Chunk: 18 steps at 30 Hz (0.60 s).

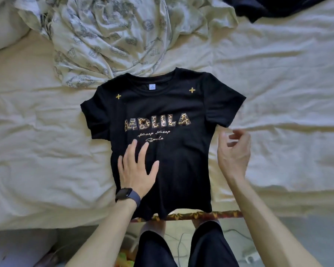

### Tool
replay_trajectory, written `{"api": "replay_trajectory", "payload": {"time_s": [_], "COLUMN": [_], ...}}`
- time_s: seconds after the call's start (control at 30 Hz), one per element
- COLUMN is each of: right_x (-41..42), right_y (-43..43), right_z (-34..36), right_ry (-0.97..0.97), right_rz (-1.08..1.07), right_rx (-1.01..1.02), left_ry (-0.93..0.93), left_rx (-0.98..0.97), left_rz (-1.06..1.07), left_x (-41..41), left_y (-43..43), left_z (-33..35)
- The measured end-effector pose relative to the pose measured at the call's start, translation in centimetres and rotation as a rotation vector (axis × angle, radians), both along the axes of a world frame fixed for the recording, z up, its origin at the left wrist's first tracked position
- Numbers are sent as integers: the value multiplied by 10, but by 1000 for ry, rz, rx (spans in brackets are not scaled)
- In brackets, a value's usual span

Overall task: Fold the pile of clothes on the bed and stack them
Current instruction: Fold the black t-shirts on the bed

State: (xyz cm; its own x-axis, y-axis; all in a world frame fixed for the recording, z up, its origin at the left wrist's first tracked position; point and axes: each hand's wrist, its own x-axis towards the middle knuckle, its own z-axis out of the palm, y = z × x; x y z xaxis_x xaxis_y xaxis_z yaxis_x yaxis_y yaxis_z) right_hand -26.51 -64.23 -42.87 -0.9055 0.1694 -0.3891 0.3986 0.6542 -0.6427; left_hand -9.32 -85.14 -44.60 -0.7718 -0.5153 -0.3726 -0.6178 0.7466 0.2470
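Palm flat and fingers straight, my left hand [137,166] pins the black cotton T-shirt with leopard-print lettering [174,105], spread face-up on the cream-sheeted bed [46,151]. My right hand [233,153] hovers beside its sleeve, fingers [223,138] loosely curled and empty; I'd fold that side inward evenly

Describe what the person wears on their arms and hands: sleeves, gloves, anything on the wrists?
Both forearms are bare, no sleeves or gloves in view. The left hand has a smartwatch at its wrist: dark rectangular face, dark blue-grey band. The right hand and its wrist wear nothing visible.
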Motion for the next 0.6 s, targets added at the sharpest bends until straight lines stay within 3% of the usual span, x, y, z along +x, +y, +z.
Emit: {"api": "replay_trajectory", "payload": {"time_s": [0.1,0.2,0.3,0.43,0.53,0.6], "right_x": [81,145,175,187,193,197], "right_y": [19,42,57,64,88,100], "right_z": [11,13,8,1,-3,-8], "right_ry": [-229,-404,-446,-338,-180,-211], "right_rz": [119,262,252,168,-16,-52], "right_rx": [0,202,169,-1,37,63], "left_ry": [22,-126,-245,-48,101,140], "left_rx": [49,237,408,567,712,713], "left_rz": [477,778,775,820,959,988], "left_x": [66,120,154,167,189,208], "left_y": [13,17,18,1,-13,-18], "left_z": [20,29,28,13,7,6]}}
